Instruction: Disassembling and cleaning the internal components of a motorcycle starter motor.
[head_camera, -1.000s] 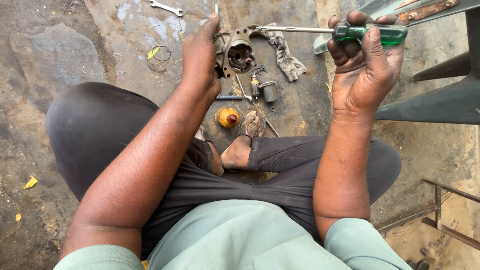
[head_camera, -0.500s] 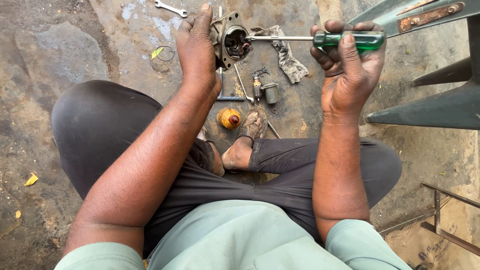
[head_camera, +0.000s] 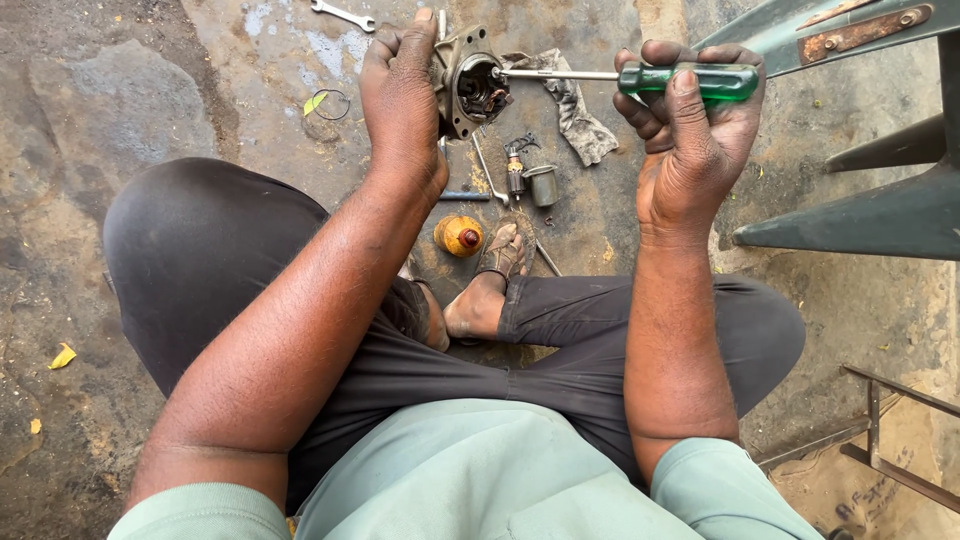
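My left hand (head_camera: 403, 100) grips a greasy round metal housing (head_camera: 470, 85), held up with its open side facing right. My right hand (head_camera: 690, 130) is closed around the green handle of a screwdriver (head_camera: 690, 81). The screwdriver's shaft lies level and its tip sits inside the housing's opening. Both hands are raised above the stained concrete ground, over my crossed legs in dark trousers.
On the ground lie a small orange-yellow part (head_camera: 459, 236), a small metal cup and fittings (head_camera: 534, 182), a dirty rag (head_camera: 578, 112), a spanner (head_camera: 343, 14) and a wire ring (head_camera: 334, 103). A green metal frame (head_camera: 880, 215) stands at the right; a rusty frame (head_camera: 890, 440) lower right.
Both hands have drawn closer together. The housing turned its opening to the right and the screwdriver's tip went into it.
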